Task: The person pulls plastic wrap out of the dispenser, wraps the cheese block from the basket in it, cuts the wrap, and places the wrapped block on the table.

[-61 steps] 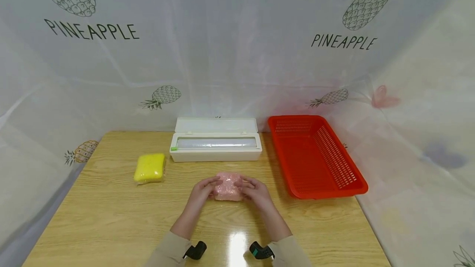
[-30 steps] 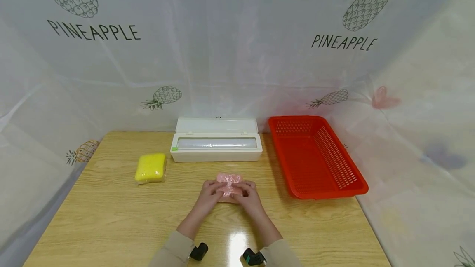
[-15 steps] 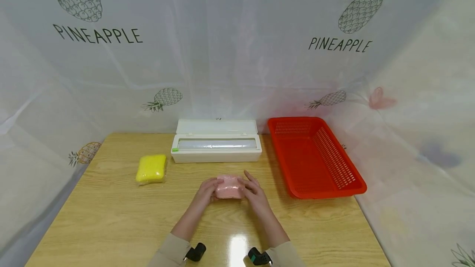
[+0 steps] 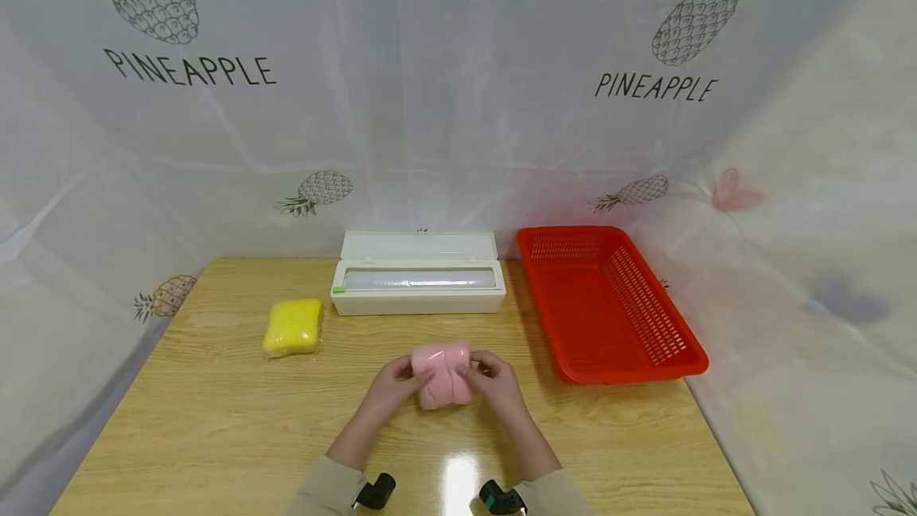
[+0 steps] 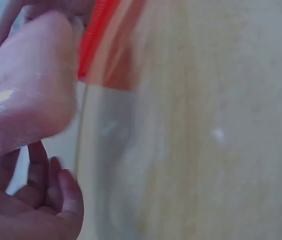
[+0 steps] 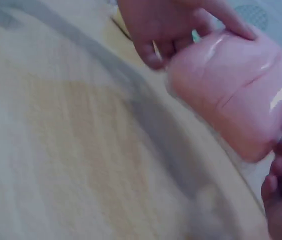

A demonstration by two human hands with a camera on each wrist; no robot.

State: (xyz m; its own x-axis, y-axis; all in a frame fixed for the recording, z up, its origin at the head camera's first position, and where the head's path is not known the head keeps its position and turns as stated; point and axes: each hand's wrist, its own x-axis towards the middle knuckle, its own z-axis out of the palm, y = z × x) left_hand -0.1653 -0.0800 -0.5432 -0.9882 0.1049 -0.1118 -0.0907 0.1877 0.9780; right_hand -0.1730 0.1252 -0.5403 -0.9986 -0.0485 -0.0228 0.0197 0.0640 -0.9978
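Observation:
A soft-looking pink block, tightly wrapped in shiny clear film, is held between my two hands over the table. My left hand pinches its left side, thumb on the near face and fingers behind. On the opposite side my right hand grips it the same way. Creases run across the pink block in the right wrist view. In the left wrist view the wrapped block appears raised off the tabletop, smooth and glossy on that side. Some fingertips are hidden behind it.
Behind the hands stands a white cling film dispenser with its lid up and a roll inside. A yellow film-wrapped block lies at the left. At the right sits a red plastic basket. A printed curtain surrounds the wooden table.
The hands pressed on top of the pink block, then took its sides. It has since been lifted and tilted, so its creased face now shows. The dispenser, yellow block and basket stayed put.

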